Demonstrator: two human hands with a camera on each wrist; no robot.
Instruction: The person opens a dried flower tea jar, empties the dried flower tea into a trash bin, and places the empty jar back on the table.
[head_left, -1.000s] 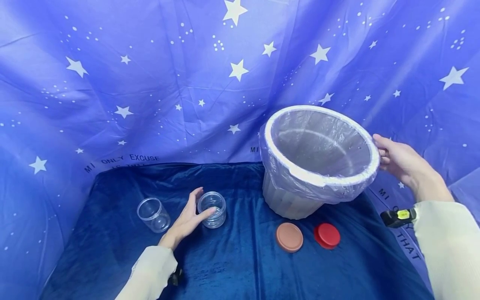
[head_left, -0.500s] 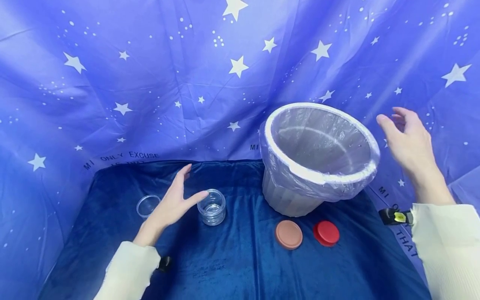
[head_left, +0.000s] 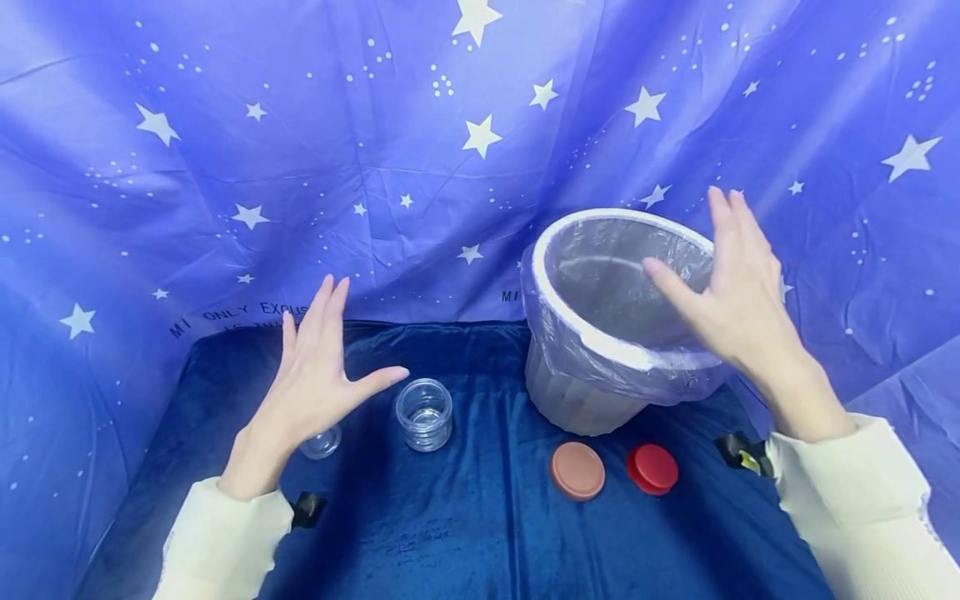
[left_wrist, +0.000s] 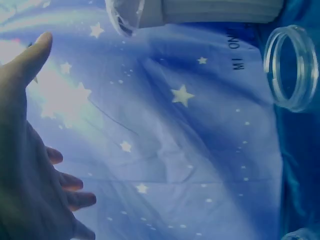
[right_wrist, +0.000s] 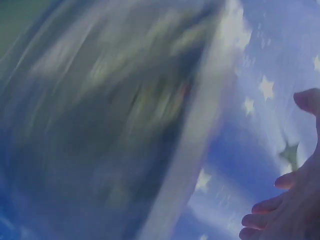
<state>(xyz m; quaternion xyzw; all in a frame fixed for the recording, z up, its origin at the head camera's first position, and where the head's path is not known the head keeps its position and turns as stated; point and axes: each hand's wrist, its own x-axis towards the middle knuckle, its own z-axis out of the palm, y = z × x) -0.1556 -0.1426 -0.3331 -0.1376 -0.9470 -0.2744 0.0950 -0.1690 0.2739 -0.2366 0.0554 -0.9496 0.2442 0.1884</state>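
Observation:
My left hand is raised with its fingers spread, holding nothing. Its thumb points toward a clear plastic jar that stands uncapped on the cloth; the same jar shows at the right of the left wrist view. Behind the left hand, a second clear jar is mostly hidden. My right hand, also spread and holding nothing, is in front of the right part of a bin lined with a clear plastic bag. Whether it touches the rim cannot be told. In the right wrist view the bin rim is blurred.
In front of the bin lie an orange-pink round lid and a red round lid. Dark blue velvety cloth covers the table. A purple-blue curtain with white stars hangs behind and at the sides.
My left hand has let go of the nearer jar and risen to the left, covering most of the other jar. My right hand has left the bin's right side and moved left across its rim.

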